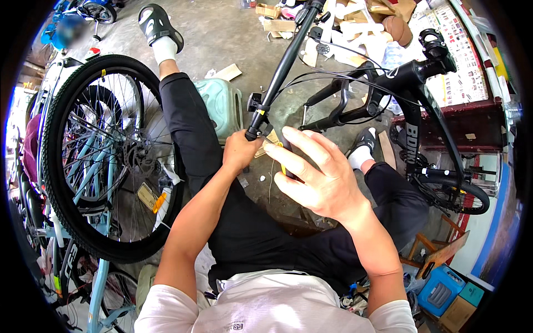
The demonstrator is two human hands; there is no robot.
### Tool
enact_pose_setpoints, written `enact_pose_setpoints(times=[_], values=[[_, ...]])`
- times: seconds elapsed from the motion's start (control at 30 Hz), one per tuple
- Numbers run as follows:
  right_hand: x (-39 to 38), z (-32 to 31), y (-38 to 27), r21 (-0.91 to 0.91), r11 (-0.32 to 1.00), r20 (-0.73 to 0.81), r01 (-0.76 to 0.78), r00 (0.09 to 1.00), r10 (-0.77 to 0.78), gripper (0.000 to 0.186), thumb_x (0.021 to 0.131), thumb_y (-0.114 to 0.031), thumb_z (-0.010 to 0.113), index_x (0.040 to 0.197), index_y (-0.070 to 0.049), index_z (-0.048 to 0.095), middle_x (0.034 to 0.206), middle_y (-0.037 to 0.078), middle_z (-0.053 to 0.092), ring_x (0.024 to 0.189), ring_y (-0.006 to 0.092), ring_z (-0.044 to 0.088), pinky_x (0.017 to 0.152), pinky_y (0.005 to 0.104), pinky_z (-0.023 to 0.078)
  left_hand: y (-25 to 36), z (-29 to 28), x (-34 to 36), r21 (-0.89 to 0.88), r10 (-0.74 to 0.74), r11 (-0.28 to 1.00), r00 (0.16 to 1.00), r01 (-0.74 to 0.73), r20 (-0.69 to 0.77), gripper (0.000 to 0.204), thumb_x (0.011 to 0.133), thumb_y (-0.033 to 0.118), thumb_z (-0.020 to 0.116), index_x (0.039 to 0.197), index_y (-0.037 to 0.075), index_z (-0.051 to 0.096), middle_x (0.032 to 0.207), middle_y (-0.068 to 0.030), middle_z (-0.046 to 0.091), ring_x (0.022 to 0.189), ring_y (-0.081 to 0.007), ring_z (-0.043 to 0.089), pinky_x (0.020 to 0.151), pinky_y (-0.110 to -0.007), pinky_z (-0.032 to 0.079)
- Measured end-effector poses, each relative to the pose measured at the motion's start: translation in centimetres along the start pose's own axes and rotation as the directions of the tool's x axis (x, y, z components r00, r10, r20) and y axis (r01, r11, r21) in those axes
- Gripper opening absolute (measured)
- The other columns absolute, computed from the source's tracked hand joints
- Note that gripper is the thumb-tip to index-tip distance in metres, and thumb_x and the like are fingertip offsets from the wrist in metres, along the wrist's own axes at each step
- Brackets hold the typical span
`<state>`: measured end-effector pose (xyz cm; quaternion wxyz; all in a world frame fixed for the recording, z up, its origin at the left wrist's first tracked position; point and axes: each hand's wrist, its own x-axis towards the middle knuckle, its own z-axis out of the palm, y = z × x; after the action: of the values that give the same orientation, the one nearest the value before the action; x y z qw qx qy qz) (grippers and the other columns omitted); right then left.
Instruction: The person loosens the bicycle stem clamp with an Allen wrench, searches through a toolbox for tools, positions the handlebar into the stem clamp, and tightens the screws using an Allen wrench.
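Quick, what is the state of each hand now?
Left hand: closed around the end of the black handlebar.
Right hand: fingers around a yellow-handled tool, only partly visible.

Bright, even daylight, no hard glare; soft shadows only, e.g. under the legs on the concrete floor [233,33]. Strong fisheye: black vignette round the rim, straight edges bend near it. Centre sharp; top-left corner has a blurred patch. Right hand [316,172] slightly soft.

left hand [240,151] grips black handlebar [283,69]; right hand [313,172] alongside.
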<state>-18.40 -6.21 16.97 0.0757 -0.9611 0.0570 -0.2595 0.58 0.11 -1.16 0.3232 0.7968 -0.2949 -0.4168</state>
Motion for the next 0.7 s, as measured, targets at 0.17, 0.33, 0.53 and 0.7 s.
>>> enact_pose_setpoints(times=[0.17,0.33,0.53,0.7], values=[[-0.3,0.8,-0.3,0.144,0.989,0.122,0.04,0.991,-0.058,0.005,0.076,-0.009,0.072,0.079,-0.011,0.068,0.127,0.004,0.064,0.129,0.0317,0.054,0.092,0.0403,0.058,0.5,-0.3,0.4,0.054,0.011,0.998,1.0,-0.01,-0.003,0.035,0.079,0.032,0.071,0.097,0.002,0.074,0.085,-0.0244,0.072,0.087,-0.0415,0.07,0.078,-0.047,0.053],[0.4,0.2,0.5,0.148,0.989,0.092,-0.01,0.996,-0.003,0.006,0.077,-0.008,0.07,0.083,-0.009,0.07,0.135,0.01,0.057,0.135,0.0356,0.048,0.099,0.0422,0.054,0.2,-0.4,0.6,0.096,0.019,0.995,0.999,-0.016,-0.031,0.035,0.079,0.035,0.072,0.095,0.003,0.073,0.084,-0.0234,0.071,0.084,-0.0404,0.07,0.077,-0.047,0.052],[-0.4,1.0,-1.0,0.692,0.634,0.094,-0.345,0.914,0.395,0.042,0.081,-0.004,0.07,0.123,-0.012,0.065,0.141,0.023,0.051,0.118,0.0388,0.06,0.096,0.0438,0.052,0.3,-0.2,0.8,0.133,-0.003,0.991,0.999,0.008,-0.033,0.037,0.08,0.034,0.071,0.1,0.004,0.074,0.086,-0.0251,0.071,0.089,-0.0428,0.069,0.079,-0.048,0.053],[-0.2,2.4,-2.4,0.424,0.854,0.054,-0.303,0.949,0.31,0.046,0.077,-0.01,0.076,0.12,-0.014,0.059,0.123,0.017,0.059,0.116,0.0372,0.06,0.092,0.0448,0.053,0.4,-0.4,0.8,0.121,-0.001,0.993,0.999,0.006,-0.043,0.037,0.079,0.035,0.072,0.101,0.004,0.074,0.087,-0.0254,0.071,0.089,-0.0429,0.069,0.079,-0.049,0.053]])
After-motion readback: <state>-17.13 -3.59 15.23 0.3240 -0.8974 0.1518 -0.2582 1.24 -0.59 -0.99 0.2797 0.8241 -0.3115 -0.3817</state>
